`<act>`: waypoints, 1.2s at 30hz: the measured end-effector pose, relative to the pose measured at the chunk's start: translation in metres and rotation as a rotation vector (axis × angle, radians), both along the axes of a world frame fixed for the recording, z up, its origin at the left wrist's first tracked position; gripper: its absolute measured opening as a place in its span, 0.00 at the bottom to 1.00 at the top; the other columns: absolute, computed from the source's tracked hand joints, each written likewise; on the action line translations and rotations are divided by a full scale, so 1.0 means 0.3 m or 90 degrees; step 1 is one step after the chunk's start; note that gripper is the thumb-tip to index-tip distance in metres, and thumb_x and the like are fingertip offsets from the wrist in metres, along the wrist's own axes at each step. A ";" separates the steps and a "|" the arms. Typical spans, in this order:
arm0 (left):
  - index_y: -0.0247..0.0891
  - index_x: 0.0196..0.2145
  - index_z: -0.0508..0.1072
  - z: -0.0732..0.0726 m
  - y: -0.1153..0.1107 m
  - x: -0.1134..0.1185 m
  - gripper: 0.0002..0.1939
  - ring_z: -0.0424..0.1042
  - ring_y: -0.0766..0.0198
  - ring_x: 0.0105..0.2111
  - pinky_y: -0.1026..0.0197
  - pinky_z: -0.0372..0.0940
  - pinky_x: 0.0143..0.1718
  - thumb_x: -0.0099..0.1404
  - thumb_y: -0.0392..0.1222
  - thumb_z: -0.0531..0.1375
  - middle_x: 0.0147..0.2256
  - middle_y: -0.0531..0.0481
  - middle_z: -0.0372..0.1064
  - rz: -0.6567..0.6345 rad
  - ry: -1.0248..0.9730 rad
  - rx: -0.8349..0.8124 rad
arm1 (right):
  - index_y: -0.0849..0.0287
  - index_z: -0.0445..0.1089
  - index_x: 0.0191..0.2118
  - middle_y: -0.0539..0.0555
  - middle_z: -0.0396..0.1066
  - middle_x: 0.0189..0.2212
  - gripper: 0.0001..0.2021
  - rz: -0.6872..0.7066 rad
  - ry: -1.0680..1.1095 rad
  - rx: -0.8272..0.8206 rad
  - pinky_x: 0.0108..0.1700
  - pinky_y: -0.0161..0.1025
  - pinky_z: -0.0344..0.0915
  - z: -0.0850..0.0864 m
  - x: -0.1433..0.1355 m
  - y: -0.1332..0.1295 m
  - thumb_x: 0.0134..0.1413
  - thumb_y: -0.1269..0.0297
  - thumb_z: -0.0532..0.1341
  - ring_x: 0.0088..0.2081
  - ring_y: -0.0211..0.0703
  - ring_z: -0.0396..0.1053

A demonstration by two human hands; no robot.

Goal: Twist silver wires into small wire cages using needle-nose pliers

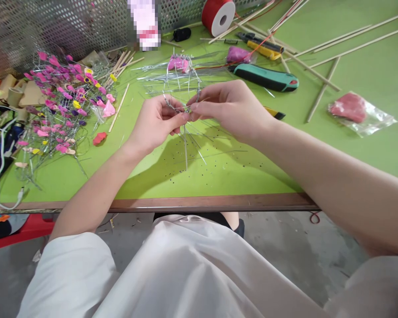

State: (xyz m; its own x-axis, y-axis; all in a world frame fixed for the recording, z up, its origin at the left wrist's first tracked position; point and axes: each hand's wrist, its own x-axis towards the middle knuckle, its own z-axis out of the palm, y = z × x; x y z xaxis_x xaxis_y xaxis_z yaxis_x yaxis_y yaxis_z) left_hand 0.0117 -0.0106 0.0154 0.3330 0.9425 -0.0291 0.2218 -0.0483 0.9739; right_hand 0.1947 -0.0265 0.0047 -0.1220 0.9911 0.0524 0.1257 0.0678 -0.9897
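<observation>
Both hands at upper center, on the wire ring. Left hand (152,121): thumb and index pinched together at the ring's lower edge, other fingers curled behind. Right hand (232,108): thumb and index closed on the same spot, fingertips nearly touching the left's; remaining fingers bent, partly hidden. Twisted wire ring (170,105) sits upright-ish above the fingertips, loose wire ends (185,150) hanging below. Teal cutter (265,77) at upper right, wire-stemmed pink pieces (59,95) at upper left.
</observation>
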 end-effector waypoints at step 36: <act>0.34 0.32 0.73 0.064 -0.074 0.002 0.12 0.63 0.76 0.22 0.69 0.58 0.24 0.65 0.29 0.73 0.26 0.56 0.69 -0.105 -0.165 -0.149 | 0.53 0.77 0.45 0.53 0.82 0.46 0.15 0.062 -0.525 0.707 0.58 0.55 0.69 -0.052 0.100 0.007 0.80 0.59 0.53 0.54 0.50 0.77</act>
State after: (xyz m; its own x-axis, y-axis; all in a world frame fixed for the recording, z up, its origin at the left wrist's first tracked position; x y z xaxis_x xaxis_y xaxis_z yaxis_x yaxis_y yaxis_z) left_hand 0.0123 -0.0327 0.0346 0.5043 0.8534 -0.1319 -0.0260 0.1677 0.9855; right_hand 0.2248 -0.0243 -0.0110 -0.5686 0.4636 0.6796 0.5912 0.8047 -0.0543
